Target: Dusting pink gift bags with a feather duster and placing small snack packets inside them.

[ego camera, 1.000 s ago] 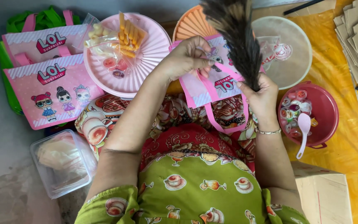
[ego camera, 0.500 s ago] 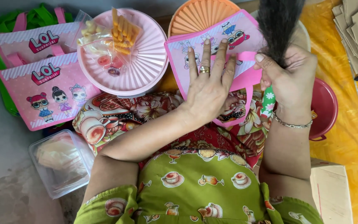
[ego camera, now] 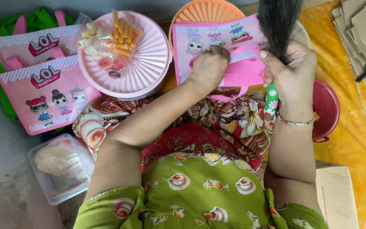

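The pink cartoon bag [ego camera: 234, 55] is held on the lap, in front of the orange lid [ego camera: 206, 10]. It is now gripped at its top edge by the left hand [ego camera: 208, 65], fingers curled shut (half a second ago they lay flat and spread). The right hand [ego camera: 291, 74] stays clamped on the dark feather duster [ego camera: 278, 21].

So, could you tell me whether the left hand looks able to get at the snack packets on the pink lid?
Probably yes. The left hand rests on the pink bag, right beside the pink lid; the snack packets lie uncovered on top, with nothing between.
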